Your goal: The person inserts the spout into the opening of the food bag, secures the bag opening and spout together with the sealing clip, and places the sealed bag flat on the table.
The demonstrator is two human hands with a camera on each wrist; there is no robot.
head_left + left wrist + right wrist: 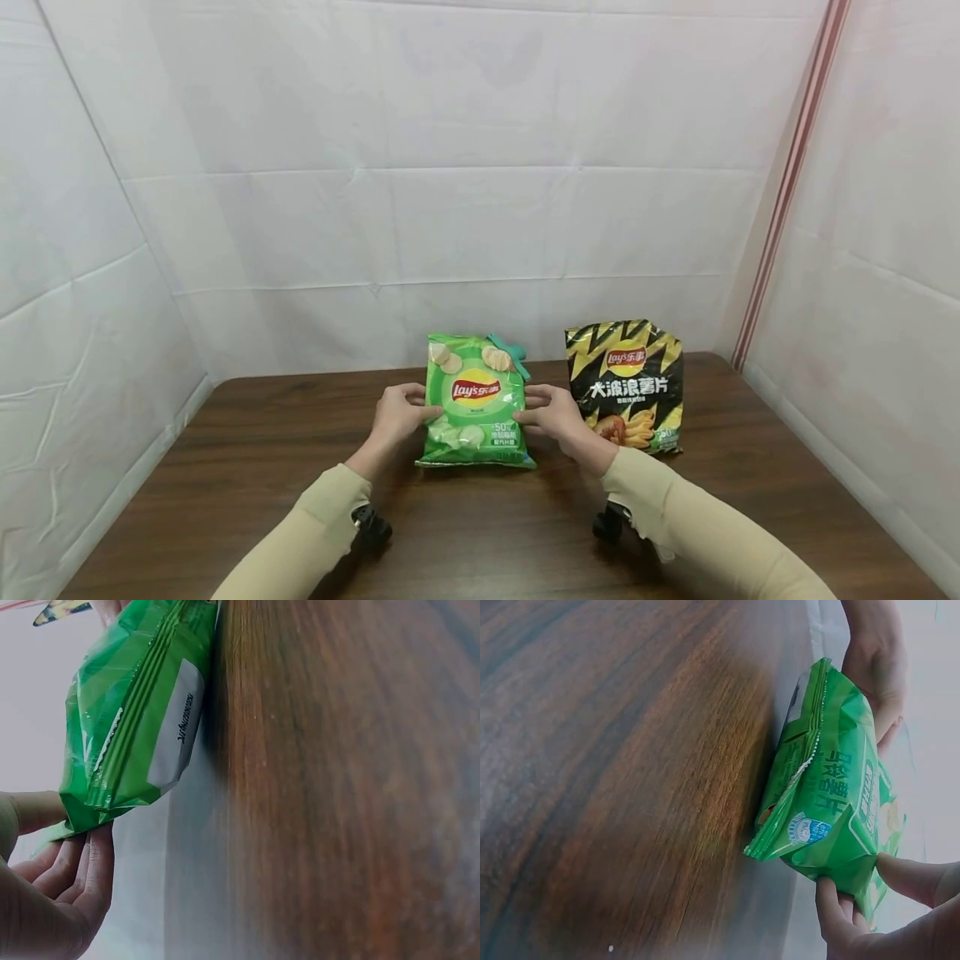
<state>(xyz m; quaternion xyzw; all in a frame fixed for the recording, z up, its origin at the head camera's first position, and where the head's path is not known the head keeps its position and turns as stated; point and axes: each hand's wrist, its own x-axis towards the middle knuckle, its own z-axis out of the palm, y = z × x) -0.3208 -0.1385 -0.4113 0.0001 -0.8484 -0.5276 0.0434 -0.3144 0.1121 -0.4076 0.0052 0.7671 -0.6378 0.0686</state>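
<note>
The green foil crisp bag [475, 402] stands upright at table centre on the dark wooden table [247, 467]. The left hand [396, 414] pinches its 9 o'clock edge and the right hand [550, 414] its 3 o'clock edge; gripping both sides evidently keeps it from toppling. A teal clip [510, 347] sits at its top corner. A black-and-yellow crisp bag [627, 385] stands at 3 o'clock, untouched.

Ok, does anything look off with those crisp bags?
One oddity: a teal plastic clip sits askew on the top right corner of the green crisp bag. The black and yellow crisp bag stands upright, nothing spilled.
</note>
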